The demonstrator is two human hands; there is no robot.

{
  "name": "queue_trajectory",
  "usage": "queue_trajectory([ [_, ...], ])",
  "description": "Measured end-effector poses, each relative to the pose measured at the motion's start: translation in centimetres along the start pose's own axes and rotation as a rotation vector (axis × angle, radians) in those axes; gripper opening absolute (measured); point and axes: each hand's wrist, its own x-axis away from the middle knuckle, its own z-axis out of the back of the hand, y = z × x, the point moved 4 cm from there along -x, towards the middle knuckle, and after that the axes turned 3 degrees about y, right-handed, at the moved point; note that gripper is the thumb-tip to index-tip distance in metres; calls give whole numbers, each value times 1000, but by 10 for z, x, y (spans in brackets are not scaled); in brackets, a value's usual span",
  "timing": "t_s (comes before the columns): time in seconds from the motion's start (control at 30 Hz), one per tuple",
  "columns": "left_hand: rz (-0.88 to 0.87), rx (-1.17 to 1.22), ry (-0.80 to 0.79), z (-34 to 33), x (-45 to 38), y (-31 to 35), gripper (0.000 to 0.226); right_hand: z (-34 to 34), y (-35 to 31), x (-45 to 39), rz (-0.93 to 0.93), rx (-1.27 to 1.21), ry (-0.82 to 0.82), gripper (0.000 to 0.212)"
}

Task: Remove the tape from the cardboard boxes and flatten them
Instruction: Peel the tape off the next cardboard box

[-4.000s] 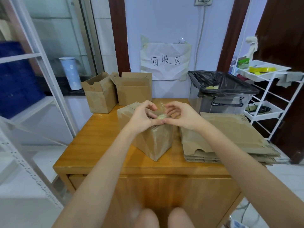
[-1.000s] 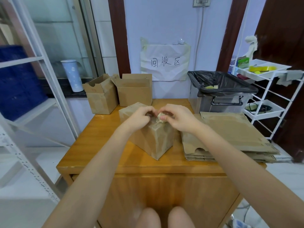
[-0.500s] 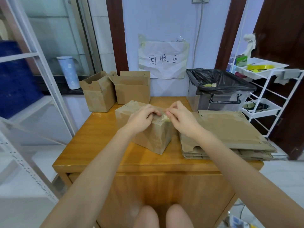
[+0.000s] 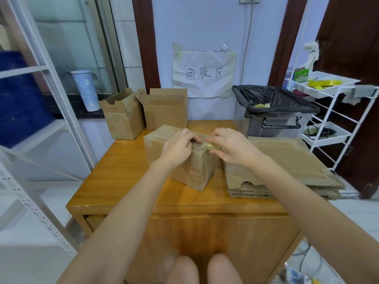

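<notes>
I have both hands on top of the sealed cardboard box [image 4: 185,160], which sits on the wooden table [image 4: 127,173] turned corner-on toward me, so the taped seam along its lid lies directly under my fingertips. My left hand [image 4: 178,147] is curled over the lid's near edge, fingers bent and pressing down on the cardboard, which I judge is there to pin the box so it does not slide while the strip is pulled. My right hand [image 4: 230,147] has thumb and forefinger closed together on a crumpled wad of yellowish tape [image 4: 208,146], which lies between the two sets of fingertips and just above the box's top corner; whether its far end is stuck to the lid I cannot tell, as the wad is small and glossy. Just to the right of my right fingers lies the stack of flattened boxes [image 4: 287,167], kept close so a finished one can go straight onto it. Beyond my right fingers stands the bin lined with a black bag [image 4: 274,99], with yellowish scraps already in it, handy for dropping the tape. Beyond my left fingers two open boxes [image 4: 143,111] wait at the table's back edge. The paper sign [image 4: 204,73] taped to the wall above reads 回收区, handwritten; I can read no brand on the boxes.
</notes>
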Motion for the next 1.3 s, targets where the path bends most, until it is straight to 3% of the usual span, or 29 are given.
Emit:
queue_trajectory([
  [0.2,15,-20,47,-1,0,1,41,1,-4,13,16,53,132,32],
  [0.57,26,-23,64,-3,1,4,40,-15,-16,37,-190,-66,232,27],
  [0.73,30,-37,62,-3,-1,3,40,-15,-8,30,-376,-299,135,19],
  [0.93,29,-39,64,-4,-1,5,40,-19,2,24,-609,-581,63,24],
  [1.03,34,-41,65,-4,-1,4,39,-23,5,19,-734,-669,139,18],
  [1.1,35,-45,71,-4,-1,4,39,-23,9,21,-895,-739,253,25],
  [1.17,33,-45,75,-4,-2,4,40,-20,12,23,-965,-586,290,29],
  [1.3,23,-50,74,-5,-1,4,40,-7,6,20,-905,-177,243,33],
])
